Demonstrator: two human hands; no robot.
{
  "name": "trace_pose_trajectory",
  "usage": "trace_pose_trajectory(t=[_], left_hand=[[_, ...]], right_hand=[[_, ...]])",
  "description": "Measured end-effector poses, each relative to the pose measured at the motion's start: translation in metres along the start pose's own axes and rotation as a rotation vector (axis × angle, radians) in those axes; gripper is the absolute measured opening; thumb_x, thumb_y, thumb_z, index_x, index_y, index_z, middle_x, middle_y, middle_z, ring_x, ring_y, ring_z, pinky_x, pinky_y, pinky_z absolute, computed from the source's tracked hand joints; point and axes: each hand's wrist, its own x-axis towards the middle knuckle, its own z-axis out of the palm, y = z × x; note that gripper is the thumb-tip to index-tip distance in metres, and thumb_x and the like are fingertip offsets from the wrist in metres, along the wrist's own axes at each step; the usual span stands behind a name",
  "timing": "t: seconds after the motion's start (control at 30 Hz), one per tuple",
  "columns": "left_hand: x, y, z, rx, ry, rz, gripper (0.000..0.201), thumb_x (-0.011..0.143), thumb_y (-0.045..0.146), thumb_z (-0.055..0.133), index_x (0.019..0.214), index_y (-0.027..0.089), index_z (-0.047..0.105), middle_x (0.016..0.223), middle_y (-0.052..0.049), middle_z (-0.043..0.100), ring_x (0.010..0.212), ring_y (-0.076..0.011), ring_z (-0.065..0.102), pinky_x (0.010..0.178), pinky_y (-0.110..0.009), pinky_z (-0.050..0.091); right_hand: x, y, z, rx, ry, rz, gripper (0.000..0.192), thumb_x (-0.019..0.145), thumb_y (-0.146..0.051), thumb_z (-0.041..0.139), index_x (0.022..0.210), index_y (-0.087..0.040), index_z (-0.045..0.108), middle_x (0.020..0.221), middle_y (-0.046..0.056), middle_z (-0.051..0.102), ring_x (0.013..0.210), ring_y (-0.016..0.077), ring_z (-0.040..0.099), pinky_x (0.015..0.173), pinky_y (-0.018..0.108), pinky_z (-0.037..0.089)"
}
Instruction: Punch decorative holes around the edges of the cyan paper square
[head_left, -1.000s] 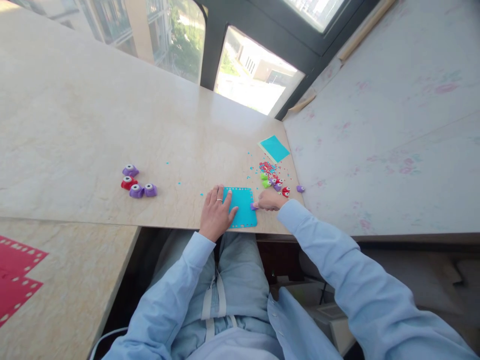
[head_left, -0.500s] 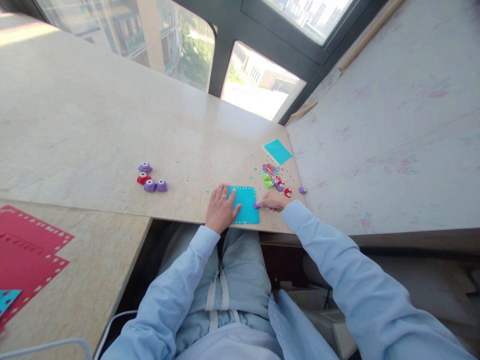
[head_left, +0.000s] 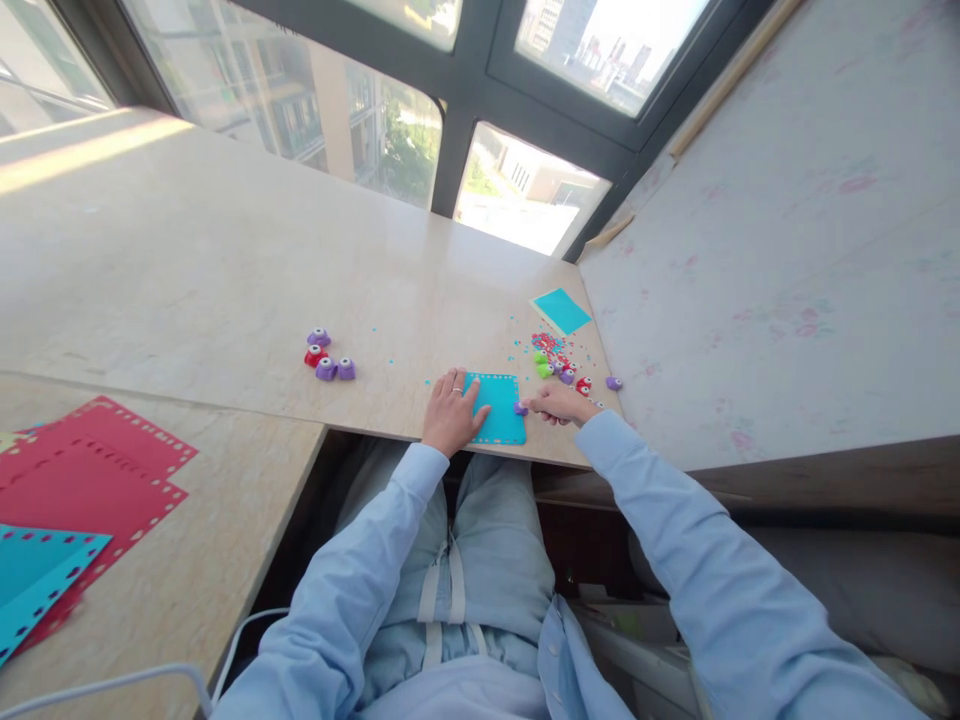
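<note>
Person seated at a pale stone surface [head_left: 225, 290], punching holes along the border of a teal paper square [head_left: 496, 408]. The sheet lies flat at the near edge of the surface, between the two hands.

Left hand [head_left: 448, 412] lies flat with fingers spread, pressing the sheet's left side down; it pinches nothing. Right hand [head_left: 556, 403] has its grip closed around a small purple punch [head_left: 520, 408] set at the sheet's right edge.

Progress: holes show along the top and left edges. The right edge looks to be the one in work. The bottom edge is too small to tell. Likely past halfway on this sheet.

Loose confetti [head_left: 541, 342] and a cluster of spare punches [head_left: 564, 370] sit just beyond the right hand. Four more punches [head_left: 328, 355] lie well apart to the left. An unpunched teal sheet [head_left: 562, 310] waits near the wall. Finished red sheets [head_left: 97, 470] and another teal one [head_left: 37, 575] are on the side surface.
</note>
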Motion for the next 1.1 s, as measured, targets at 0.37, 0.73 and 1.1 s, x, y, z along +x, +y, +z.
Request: trace_pose_trajectory(t=[0.37,0.73,1.1], left_hand=[[-0.001,0.001,-0.004,0.009,-0.022,-0.004,0.055,0.090,0.048,0.044,0.133,0.014,0.051,0.145,-0.018,0.042,0.139,-0.0311,0.030,0.113,-0.047,0.023],[0.000,0.001,-0.003,0.047,-0.032,-0.008,0.059,0.092,0.052,0.040,0.135,0.014,0.049,0.147,-0.019,0.039,0.140,-0.0315,0.029,0.113,-0.047,0.024],[-0.012,-0.007,-0.020,-0.613,0.290,-0.181,0.032,0.092,0.042,0.045,0.104,0.020,0.066,0.111,-0.009,0.066,0.103,-0.0212,0.061,0.088,-0.038,0.051]], right_hand=[[0.005,0.015,0.021,-0.232,0.274,-0.501,0.025,0.076,-0.022,0.069,0.100,-0.018,0.070,0.081,0.004,0.068,0.077,0.0179,0.061,0.072,0.028,0.044],[-0.004,0.064,0.028,0.540,0.375,-0.384,0.038,0.077,-0.042,0.064,0.104,-0.016,0.066,0.083,0.006,0.066,0.071,0.0188,0.063,0.059,0.030,0.050],[-0.032,0.030,0.084,1.156,0.271,-0.435,0.046,0.071,-0.046,0.072,0.108,-0.022,0.061,0.102,0.006,0.067,0.088,0.0194,0.064,0.068,0.030,0.055]])
